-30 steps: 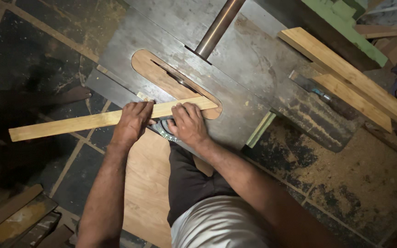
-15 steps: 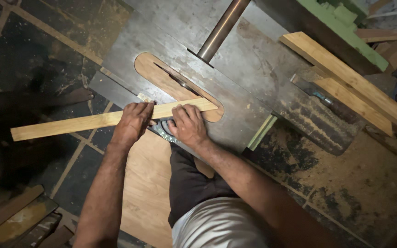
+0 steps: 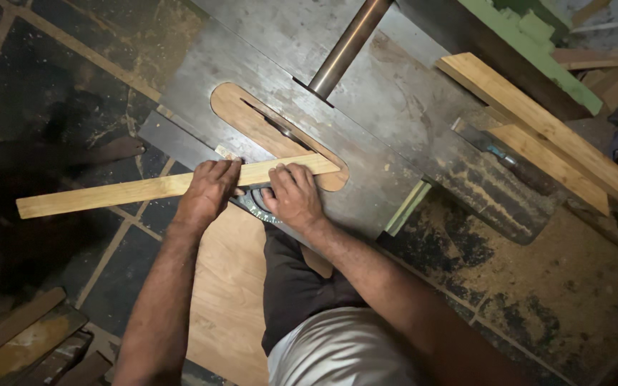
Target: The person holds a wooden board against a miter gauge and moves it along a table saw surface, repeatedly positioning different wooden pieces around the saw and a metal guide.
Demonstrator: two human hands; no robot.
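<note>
On the near edge of the grey metal tabletop [image 3: 395, 107] of a table saw, a long thin wood strip [image 3: 109, 193] lies crosswise, its right end over the oval wooden insert [image 3: 252, 125] around the blade slot, its left end sticking out well past the tabletop over the tiled floor [image 3: 44, 64]. Left hand [image 3: 207, 191] flat on the strip, palm down, fingers together and curled over its far edge, pressing it down. Right hand [image 3: 293, 196] just beside it, to the right, fingers spread a little, fingertips on the strip, palm over a dark metal gauge with a scale [image 3: 255, 204] that sits at the tabletop edge under both hands. Neither hand wraps the strip fully; both press it from above. Hands are near each other but apart.

Steel round bar [image 3: 345, 46] runs up from the middle of the tabletop toward the top of the view. Right side of tabletop: two long pale planks [image 3: 538, 121] lie diagonally, one touching the other, with a flat metal tool with a blue handle [image 3: 491, 146] beside them. Green painted wooden piece [image 3: 538, 50] behind those, top right. Thin greenish strip [image 3: 407, 207] leans off the tabletop's near right corner. Sawdust covers the floor at right [image 3: 538, 286]. Plywood sheet [image 3: 230, 293] lies on the floor below the hands, by the person's dark trousers [image 3: 298, 286]. Scrap boards [image 3: 16, 336] at bottom left. A bare foot of another person [image 3: 112, 149] on the floor at left, rest too dark to tell.
</note>
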